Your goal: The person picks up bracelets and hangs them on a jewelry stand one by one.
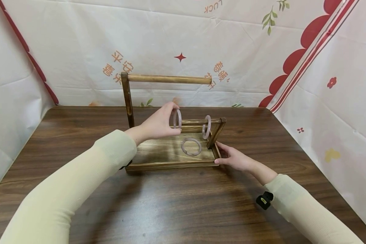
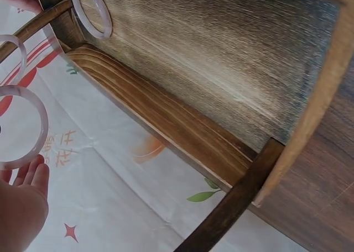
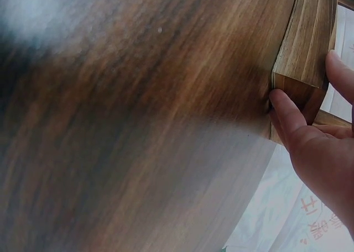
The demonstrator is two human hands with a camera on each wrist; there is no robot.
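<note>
Brown table (image 1: 170, 200); left fingers (image 1: 170, 106) pinch a bangle (image 1: 179, 118), perhaps touching a rod (image 1: 195, 121).

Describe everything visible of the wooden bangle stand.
The wooden bangle stand, brown, grained, stands upright on the dark table. A shallow rimmed tray forms its base. In the head view, a tall left post carries an upper bar with a free right end; a shorter right post carries a lower bar. One pale lilac bangle hangs on that bar; a second bangle lies in the tray. The right hand holds the stand's right end.
</note>
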